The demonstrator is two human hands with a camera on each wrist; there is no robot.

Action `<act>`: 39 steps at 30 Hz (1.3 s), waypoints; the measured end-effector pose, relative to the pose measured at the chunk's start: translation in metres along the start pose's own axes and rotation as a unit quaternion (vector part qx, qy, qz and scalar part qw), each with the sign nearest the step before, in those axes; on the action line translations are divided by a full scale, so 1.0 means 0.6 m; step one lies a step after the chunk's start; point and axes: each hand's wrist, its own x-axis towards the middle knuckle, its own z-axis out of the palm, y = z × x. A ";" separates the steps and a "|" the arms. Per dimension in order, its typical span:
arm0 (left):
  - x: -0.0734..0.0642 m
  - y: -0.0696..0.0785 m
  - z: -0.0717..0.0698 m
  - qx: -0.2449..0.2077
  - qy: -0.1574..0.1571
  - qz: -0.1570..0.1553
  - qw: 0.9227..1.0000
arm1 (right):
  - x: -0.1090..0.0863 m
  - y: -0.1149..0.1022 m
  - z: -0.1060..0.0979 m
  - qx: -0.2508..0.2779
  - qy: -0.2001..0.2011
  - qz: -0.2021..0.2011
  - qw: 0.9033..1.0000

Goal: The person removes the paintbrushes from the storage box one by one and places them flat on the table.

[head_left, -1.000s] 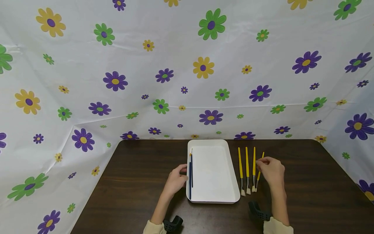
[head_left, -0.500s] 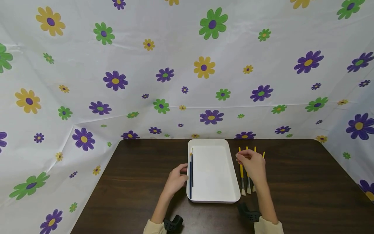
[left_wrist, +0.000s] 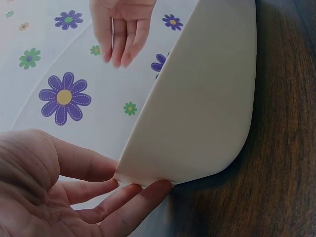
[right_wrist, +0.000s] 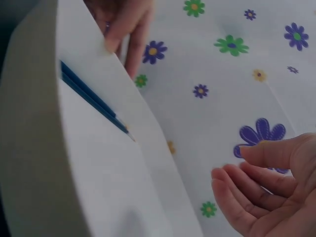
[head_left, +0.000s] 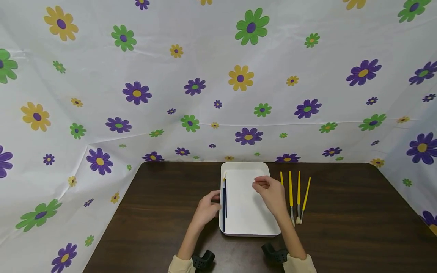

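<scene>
A white rectangular tray (head_left: pixel 244 222) stands on the table in the head view. Two thin dark blue paintbrushes (head_left: pixel 224 203) lie side by side along its left wall, bristles pointing away. At the tray's left edge my left hand (head_left: pixel 206 209) grips the wall; thumb and fingertips (left_wrist: pixel 148 195) meet its edge in the left wrist view. My right hand (head_left: pixel 274 195) hovers over the tray's right part. Its fingers curl loosely with nothing between them, as the right wrist view of the hand (right_wrist: pixel 271 185) shows. Several yellow-handled paintbrushes (head_left: pixel 299 189) lie right of the tray, bristles toward me.
The dark wooden table (head_left: pixel 153 212) extends to both sides of the tray. A white sheet with printed flowers (head_left: pixel 205 68) hangs behind and at the sides. Dark wrist mounts (head_left: pixel 203 259) sit at both wrists.
My right hand has moved left, from above the yellow paintbrushes to above the tray. My left hand stays at the tray's left edge. The paintbrushes lie where they were.
</scene>
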 end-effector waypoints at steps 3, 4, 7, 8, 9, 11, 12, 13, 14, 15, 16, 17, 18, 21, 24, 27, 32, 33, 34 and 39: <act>0.000 0.000 0.000 0.000 -0.001 0.000 1.000 | -0.001 0.005 0.021 0.010 -0.006 -0.002 1.000; 0.001 0.000 -0.001 -0.001 -0.001 0.000 1.000 | -0.002 0.007 0.029 0.014 -0.006 -0.004 1.000; 0.000 0.001 -0.002 -0.005 -0.002 0.000 1.000 | -0.007 0.011 0.052 0.027 -0.006 -0.002 1.000; -0.001 0.001 -0.002 -0.005 -0.002 0.000 1.000 | -0.009 0.012 0.060 0.032 -0.006 -0.001 0.999; -0.001 0.001 -0.002 -0.005 -0.002 0.000 1.000 | -0.011 0.014 0.069 0.038 -0.006 -0.001 0.999; -0.002 0.003 -0.003 -0.005 -0.002 0.003 1.000 | -0.016 0.015 0.083 0.047 -0.013 0.004 0.999; -0.002 0.002 -0.003 -0.005 -0.002 0.004 1.000 | -0.018 0.015 0.089 0.051 -0.018 0.005 0.999; -0.003 0.002 -0.004 -0.007 -0.002 0.006 1.000 | -0.021 0.016 0.095 0.056 -0.022 0.005 0.998; -0.003 0.002 -0.004 -0.008 -0.002 0.008 1.000 | -0.023 0.017 0.101 0.058 -0.026 0.003 0.998; -0.003 0.002 -0.004 -0.010 -0.003 0.011 1.000 | -0.026 0.017 0.105 0.060 -0.030 -0.001 0.998; -0.003 0.002 -0.004 -0.010 -0.004 0.015 1.000 | -0.028 0.018 0.109 0.060 -0.035 -0.003 0.998; -0.002 0.002 -0.004 -0.010 -0.004 0.016 1.000 | -0.030 0.018 0.113 0.060 -0.038 -0.007 0.997; -0.002 0.002 -0.004 -0.010 -0.004 0.019 1.000 | -0.032 0.018 0.116 0.060 -0.042 -0.010 0.997; 0.000 0.002 -0.004 -0.003 -0.005 0.020 1.000 | -0.035 0.019 0.125 0.054 -0.049 -0.014 0.997; 0.000 0.003 -0.004 0.003 -0.004 0.015 1.000 | -0.037 0.022 0.131 0.045 -0.051 -0.016 0.998; 0.000 0.004 -0.005 0.000 -0.002 0.012 1.000 | -0.037 0.023 0.135 0.035 -0.049 -0.021 0.998; -0.001 0.004 -0.010 -0.020 -0.011 0.012 1.000 | -0.037 0.026 0.141 0.019 -0.053 -0.021 0.998; -0.002 0.004 -0.011 -0.023 -0.013 0.011 1.000 | -0.037 0.027 0.142 0.013 -0.056 -0.022 0.998; -0.002 0.004 -0.012 -0.026 -0.016 0.010 0.999 | -0.038 0.028 0.143 0.007 -0.059 -0.022 0.998; -0.002 0.002 -0.013 -0.035 -0.027 0.009 0.999 | -0.042 0.031 0.146 -0.026 -0.076 -0.020 0.997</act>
